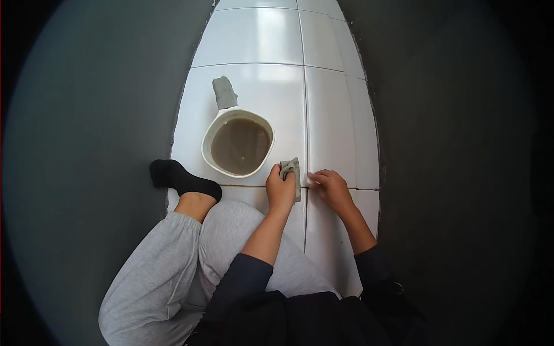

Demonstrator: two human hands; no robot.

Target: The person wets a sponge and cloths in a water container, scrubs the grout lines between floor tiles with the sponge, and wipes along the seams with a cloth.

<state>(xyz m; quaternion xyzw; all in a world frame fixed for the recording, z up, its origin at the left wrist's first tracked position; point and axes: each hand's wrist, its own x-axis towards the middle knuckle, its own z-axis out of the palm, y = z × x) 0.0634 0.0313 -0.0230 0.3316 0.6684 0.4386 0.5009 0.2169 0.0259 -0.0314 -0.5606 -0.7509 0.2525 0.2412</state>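
My left hand (281, 187) is closed on a grey-green cloth (297, 179), which hangs down beside the fingers over the white tiles. Just to its right, my right hand (330, 187) has its fingers pinched together around something small and white, too small to make out. The two hands are apart. Up and left of them stands a white container (206, 151) holding murky brown liquid. A second grey-green cloth (224, 93) lies at the container's far side, over what looks like its handle.
White glossy tiles (248, 34) run forward between dark grey surfaces (104, 86) on both sides. My foot in a black sock (184, 180) rests at the left edge of the tiles, near the container. My legs in grey trousers (150, 259) are folded below.
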